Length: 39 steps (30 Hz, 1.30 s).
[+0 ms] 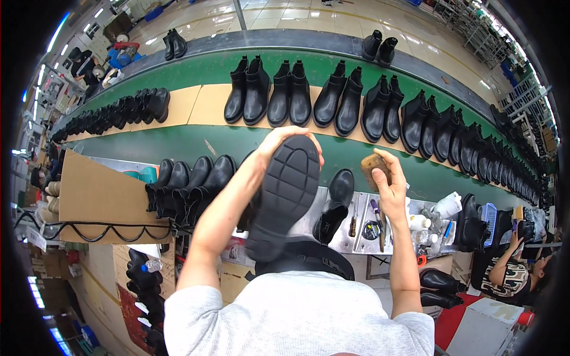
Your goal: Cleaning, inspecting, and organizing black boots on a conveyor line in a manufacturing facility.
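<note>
My left hand (pixel 278 141) is wrapped round a black ankle boot (pixel 290 178), which it holds up with the grooved sole facing me. Its fingers curl over the toe end, and the heel hangs low near my waist. Off to the right, my right hand (pixel 392 184) pinches a worn, yellow-brown block (pixel 374 166) between thumb and fingers, apart from the boot. What the block is made of cannot be told. Between the two hands, a single black boot (pixel 339 199) lies on the metal worktop (pixel 314 222), toe pointing away from me.
Pairs of black boots (pixel 289 98) line cardboard along the green conveyor (pixel 208 139). More boots (pixel 193 178) sit left of my arm. A screwdriver (pixel 354 219), a small round container (pixel 371 230) and bottles (pixel 420 222) lie at the right. A co-worker (pixel 504 270) is at far right.
</note>
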Motion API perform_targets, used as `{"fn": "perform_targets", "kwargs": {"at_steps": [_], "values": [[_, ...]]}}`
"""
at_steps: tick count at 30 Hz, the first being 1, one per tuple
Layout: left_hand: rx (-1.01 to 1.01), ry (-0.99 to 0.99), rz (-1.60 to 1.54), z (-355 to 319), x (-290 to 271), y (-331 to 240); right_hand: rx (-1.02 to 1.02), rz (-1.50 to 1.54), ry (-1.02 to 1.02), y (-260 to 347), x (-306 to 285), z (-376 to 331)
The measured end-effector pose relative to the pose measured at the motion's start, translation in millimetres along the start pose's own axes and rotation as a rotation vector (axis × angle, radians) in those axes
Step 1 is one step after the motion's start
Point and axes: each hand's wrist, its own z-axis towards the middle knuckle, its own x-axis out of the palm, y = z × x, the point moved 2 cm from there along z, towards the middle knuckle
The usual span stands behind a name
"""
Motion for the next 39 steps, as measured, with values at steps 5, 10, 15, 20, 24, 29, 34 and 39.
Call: {"fn": "perform_targets", "kwargs": {"at_steps": [5, 10, 15, 20, 24, 29, 34, 39], "values": [[-0.462, 0.121, 0.017, 1, 26, 83, 0.149, 0.035, 0.154, -6, 28, -35], [-0.68, -0.054, -0.189, 0, 13, 144, 0.218, -0.035, 0.225, -6, 42, -69], [-0.694, -0.122, -0.248, 6, 5, 147, 0.083, -0.221, 0.152, -17, 36, -108], [-0.623, -0.151, -0.116, 10, 3, 170, 0.017, -0.31, 0.102, -15, 51, -87], [-0.676, -0.087, -0.107, 11, 8, 164, 0.08, -0.314, -0.021, -14, 34, -130], [-0.662, 0.07, -0.165, 8, 12, 159, 0.179, -0.305, -0.165, 0, 25, -124], [-0.626, -0.137, -0.09, 12, 13, 159, 0.064, -0.375, -0.042, -10, 43, -110], [-0.585, -0.233, -0.067, 11, -3, 176, 0.059, -0.367, -0.088, -8, 53, -117]]}}
